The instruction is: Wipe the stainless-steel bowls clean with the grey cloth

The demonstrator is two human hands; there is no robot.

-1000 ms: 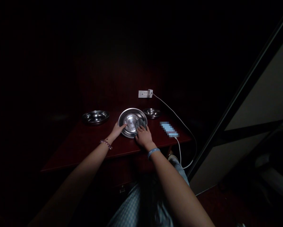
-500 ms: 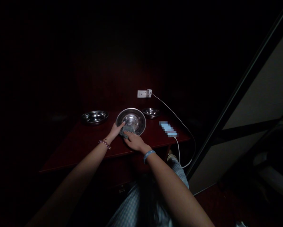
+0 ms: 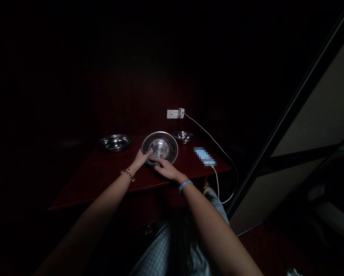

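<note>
A shiny metal bowl [image 3: 167, 143] is tilted toward me above the dark red table. My left hand [image 3: 140, 159] grips its near left rim, thumb on the inside and the other fingers hidden behind. A grey cloth [image 3: 153, 159] lies over the bowl's near rim, close to the left thumb. With fingers closed on the cloth, my right hand [image 3: 166, 170] presses it against the bowl's near side.
Another metal bowl [image 3: 115, 142] stands on the table [image 3: 102, 172] at left, a smaller one [image 3: 183, 137] behind at right. A phone [image 3: 204, 156] lies right, its white cable [image 3: 214, 140] running to a wall socket [image 3: 172, 114] and hanging past the table edge.
My right hand has shifted slightly to the right, and the cloth under it has changed shape along the rim. The left hand and the bowl have hardly moved.
</note>
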